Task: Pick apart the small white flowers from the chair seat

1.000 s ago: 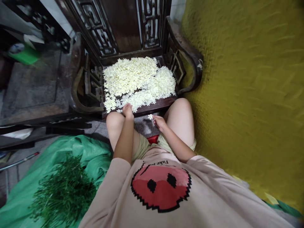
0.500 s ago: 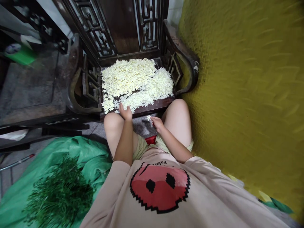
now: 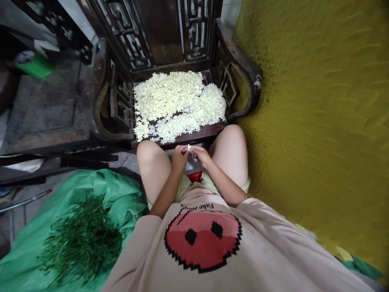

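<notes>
Between my knees, just in front of the chair seat's edge, my two hands meet at the fingertips. My left hand (image 3: 180, 156) is closed in a pinch at a small white flower (image 3: 189, 147). My right hand (image 3: 201, 155) grips at the same spot, its thumb and fingers pressed together around white blossom. Whether there is one flower or more between them is too small to tell. Beyond the hands, a thick layer of loose white and cream flowers (image 3: 168, 95) covers most of the dark wooden seat (image 3: 185, 137).
The carved wooden chair (image 3: 103, 121) has curved arms on both sides. A yellow textured covering (image 3: 313, 105) rises at the right. To the left are a wooden table (image 3: 45, 109) with a green roll (image 3: 33, 65), and green stems (image 3: 85, 239) lying on a green sheet (image 3: 100, 180).
My left hand has moved from the front of the flower pile, back and rightward, to join my right hand. My right hand stays nearly in place, with white blossom at its fingertips.
</notes>
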`<state>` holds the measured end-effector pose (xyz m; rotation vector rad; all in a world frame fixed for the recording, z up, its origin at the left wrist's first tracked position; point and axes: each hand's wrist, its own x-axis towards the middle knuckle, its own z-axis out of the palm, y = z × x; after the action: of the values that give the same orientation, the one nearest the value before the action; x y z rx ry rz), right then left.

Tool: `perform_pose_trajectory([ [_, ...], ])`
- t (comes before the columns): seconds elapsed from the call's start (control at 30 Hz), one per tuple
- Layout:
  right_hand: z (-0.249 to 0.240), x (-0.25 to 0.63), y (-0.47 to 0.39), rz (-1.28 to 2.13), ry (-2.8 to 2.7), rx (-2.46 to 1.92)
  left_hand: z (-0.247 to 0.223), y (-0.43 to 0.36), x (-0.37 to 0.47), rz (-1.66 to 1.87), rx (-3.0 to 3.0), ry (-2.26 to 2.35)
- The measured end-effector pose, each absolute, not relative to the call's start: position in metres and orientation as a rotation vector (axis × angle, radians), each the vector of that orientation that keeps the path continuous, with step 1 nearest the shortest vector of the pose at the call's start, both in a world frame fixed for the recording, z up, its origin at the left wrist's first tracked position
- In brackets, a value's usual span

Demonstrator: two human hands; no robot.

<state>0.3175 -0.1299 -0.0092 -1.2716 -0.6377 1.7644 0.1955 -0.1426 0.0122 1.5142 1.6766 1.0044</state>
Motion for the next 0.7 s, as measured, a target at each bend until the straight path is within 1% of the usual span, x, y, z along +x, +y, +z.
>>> perform_pose_trajectory([
  [0.2,-0.0046,0.3227,-0.1265,1.806,-0.715,-1.221,0.0073,-0.1379,0.1957,1.052,1.455,1.66],
  [0.33,-0.0038,0.3252,-0.1258,1.769,-0.748,-1.255,0.0085,-0.1382,0.196,1.009,1.48,1.668],
  [0.57,-0.0075,0.3251,-0.1254,1.754,-0.721,-1.291,0.0081,-0.1397,0.1977,1.008,1.499,1.674],
  [0.7,-0.0095,0.3259,-0.1249,1.754,-0.702,-1.286,0.0069,-0.1389,0.199,1.029,1.39,1.637],
])
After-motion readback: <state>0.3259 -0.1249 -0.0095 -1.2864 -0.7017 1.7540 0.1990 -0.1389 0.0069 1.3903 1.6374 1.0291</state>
